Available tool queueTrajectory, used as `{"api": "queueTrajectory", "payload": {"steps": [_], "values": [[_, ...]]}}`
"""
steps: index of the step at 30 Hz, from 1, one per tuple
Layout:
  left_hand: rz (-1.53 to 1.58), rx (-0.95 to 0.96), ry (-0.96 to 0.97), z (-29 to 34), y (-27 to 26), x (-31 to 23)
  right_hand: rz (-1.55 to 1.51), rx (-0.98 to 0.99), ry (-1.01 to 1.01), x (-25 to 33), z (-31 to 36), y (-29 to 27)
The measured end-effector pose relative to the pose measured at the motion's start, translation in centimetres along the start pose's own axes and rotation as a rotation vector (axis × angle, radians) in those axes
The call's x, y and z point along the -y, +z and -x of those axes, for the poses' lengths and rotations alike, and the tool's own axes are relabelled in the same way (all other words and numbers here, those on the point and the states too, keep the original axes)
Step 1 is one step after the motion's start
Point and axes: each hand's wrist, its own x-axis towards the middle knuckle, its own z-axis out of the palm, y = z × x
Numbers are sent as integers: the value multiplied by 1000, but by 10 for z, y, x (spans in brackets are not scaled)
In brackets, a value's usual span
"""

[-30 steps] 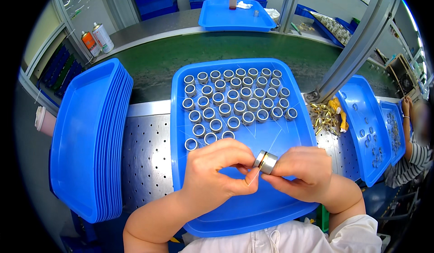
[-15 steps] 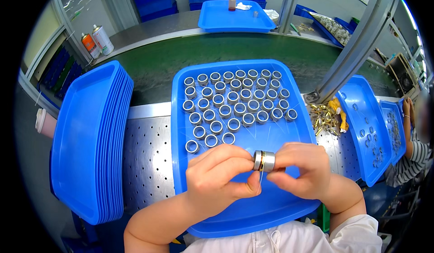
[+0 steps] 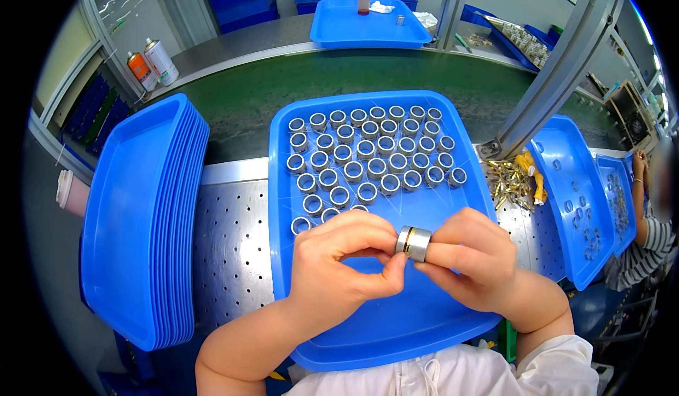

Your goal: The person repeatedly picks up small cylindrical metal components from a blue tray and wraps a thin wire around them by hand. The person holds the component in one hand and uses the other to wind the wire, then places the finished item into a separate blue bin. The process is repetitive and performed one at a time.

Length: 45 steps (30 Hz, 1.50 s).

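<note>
In the head view, both hands meet over the near part of a blue tray. The left hand and the right hand each pinch one end of a short metal ring stack, which is lifted above the tray. Behind the hands, many metal rings stand in rows in the far half of the tray; the knuckles hide part of the nearest row. A pile of empty trays lies at the left. At the right are small brass parts and a side tray. Two spray cans stand far left, beyond the green belt.
</note>
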Motion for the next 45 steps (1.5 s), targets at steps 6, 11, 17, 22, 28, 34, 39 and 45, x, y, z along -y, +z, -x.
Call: {"api": "queueTrajectory", "payload": {"steps": [6,11,17,22,28,34,39,45], "values": [[-114,-29,90,1,2,0,-2,-12,-11,3,2,2],[-274,-66,230,1,1,1,-61,5,40,4,1,3],[-421,-103,412,-1,3,0,-318,35,322,3,4,-2],[-25,-77,103,-1,5,2,-140,-3,129,-1,1,-1],[-82,-35,85,-1,1,0,-1,-13,2,-1,1,2],[-324,-65,269,-1,0,1,-46,4,46,2,1,3],[-433,-97,365,0,3,1,-288,2,257,2,7,3],[-167,-82,171,-2,4,1,-50,-27,32,-1,1,2]]}}
